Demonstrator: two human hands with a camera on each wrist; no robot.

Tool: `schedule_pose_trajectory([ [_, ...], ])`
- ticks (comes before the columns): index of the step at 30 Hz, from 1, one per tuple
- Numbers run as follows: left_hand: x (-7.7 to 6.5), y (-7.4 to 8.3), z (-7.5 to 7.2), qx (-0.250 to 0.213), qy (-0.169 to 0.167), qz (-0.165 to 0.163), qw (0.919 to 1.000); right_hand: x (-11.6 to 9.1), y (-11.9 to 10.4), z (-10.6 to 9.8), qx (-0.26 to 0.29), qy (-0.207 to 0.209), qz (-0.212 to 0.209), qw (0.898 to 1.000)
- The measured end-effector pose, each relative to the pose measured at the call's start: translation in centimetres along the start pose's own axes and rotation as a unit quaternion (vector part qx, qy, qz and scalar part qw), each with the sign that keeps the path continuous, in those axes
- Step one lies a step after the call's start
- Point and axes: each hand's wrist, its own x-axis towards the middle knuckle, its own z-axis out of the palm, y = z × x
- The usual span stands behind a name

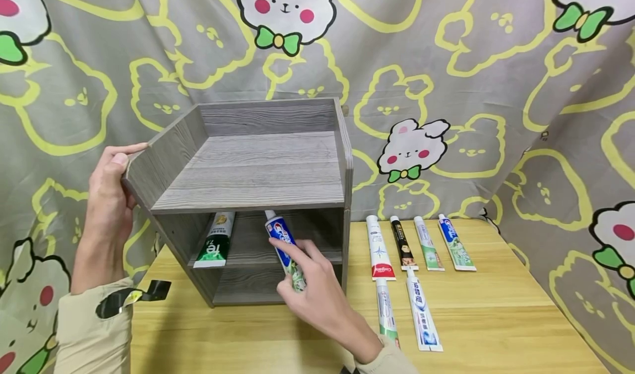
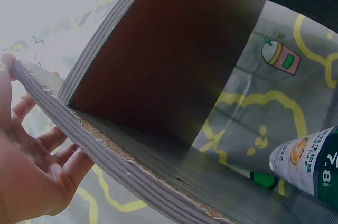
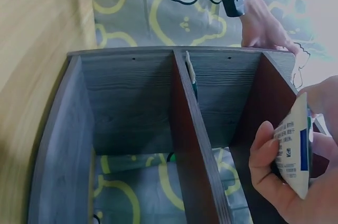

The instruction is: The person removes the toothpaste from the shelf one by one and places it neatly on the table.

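Note:
My left hand (image 1: pixel 105 192) grips the upper left side panel of a grey wood-grain shelf (image 1: pixel 258 167), its thumb and fingers on opposite sides of the board in the left wrist view. In front of the middle compartment, my right hand (image 1: pixel 319 291) holds a blue toothpaste tube (image 1: pixel 281 233) with green at its lower end. The cap end points into the shelf. A green and white toothpaste tube (image 1: pixel 216 241) lies at the left of that compartment, cap inward; the left wrist view shows part of this green tube (image 2: pixel 306 163) too.
Right of the shelf, several toothpaste tubes lie on the wooden table (image 1: pixel 496 319): a red and white one (image 1: pixel 380 250), a black one (image 1: pixel 404 244), and a blue and green one (image 1: pixel 456 244) among them. A white tube (image 1: pixel 423 313) lies nearer. A patterned curtain (image 1: pixel 461 54) hangs behind.

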Motion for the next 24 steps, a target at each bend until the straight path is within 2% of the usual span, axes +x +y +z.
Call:
schedule_pose_trajectory([
  [5,0.0,0.1,0.0,-0.007,0.003,-0.005,1.0,-1.1,0.2,-1.1,0.025,-0.009,0.013,1.0],
  [11,0.0,0.1,-0.1,-0.009,-0.005,-0.003,0.9999,-2.0,0.5,-3.0,0.063,-0.071,0.023,0.995],
  [18,-0.1,0.1,-0.2,-0.001,-0.009,-0.004,0.9999,-3.1,1.1,-5.0,0.109,-0.137,0.043,0.984],
  [24,-0.1,0.2,-0.1,0.003,-0.009,-0.004,1.0,-4.0,2.0,-6.7,0.158,-0.147,0.058,0.975],
])
